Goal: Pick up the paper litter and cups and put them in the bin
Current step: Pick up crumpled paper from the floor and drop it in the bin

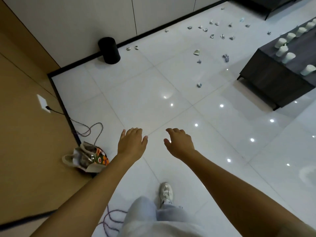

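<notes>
Crumpled paper scraps [199, 85] on glossy tile; black cylindrical bin [109, 50].

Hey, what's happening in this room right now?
A person stands on the white tiled floor with both arms stretched forward. The left hand and the right hand are open and hold nothing. Crumpled paper litter lies scattered across the tiles farther ahead, and white cups sit on a dark low table to the right. A black bin stands by the wall. Nothing has been picked up yet at this moment.
</notes>
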`<state>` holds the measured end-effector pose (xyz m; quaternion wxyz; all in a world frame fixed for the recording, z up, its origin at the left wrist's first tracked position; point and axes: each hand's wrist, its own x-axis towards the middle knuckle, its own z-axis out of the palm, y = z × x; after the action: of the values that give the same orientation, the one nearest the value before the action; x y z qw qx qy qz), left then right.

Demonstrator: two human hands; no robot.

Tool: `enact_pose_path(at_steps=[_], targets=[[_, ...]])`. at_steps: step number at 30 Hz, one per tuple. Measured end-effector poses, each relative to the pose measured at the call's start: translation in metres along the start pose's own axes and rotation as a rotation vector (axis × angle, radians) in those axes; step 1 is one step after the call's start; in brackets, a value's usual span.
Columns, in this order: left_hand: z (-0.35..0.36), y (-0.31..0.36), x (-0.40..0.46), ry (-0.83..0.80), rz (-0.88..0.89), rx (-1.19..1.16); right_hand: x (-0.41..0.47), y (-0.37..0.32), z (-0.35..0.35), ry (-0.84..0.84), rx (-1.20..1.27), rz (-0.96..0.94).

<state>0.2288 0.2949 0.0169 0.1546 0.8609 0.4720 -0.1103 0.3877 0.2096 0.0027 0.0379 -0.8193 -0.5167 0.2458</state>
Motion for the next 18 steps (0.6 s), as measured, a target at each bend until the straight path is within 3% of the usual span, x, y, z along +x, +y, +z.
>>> enact_pose_path(at_steps=[9, 18], targets=[[-0.060, -0.015, 0.156, 0.005, -0.024, -0.020, 0.159, -0.004, -0.059, -0.027, -0.007, -0.005], [-0.134, -0.070, 0.340, 0.013, -0.030, -0.015, 0.351, -0.058, -0.121, -0.037, 0.001, 0.009]])
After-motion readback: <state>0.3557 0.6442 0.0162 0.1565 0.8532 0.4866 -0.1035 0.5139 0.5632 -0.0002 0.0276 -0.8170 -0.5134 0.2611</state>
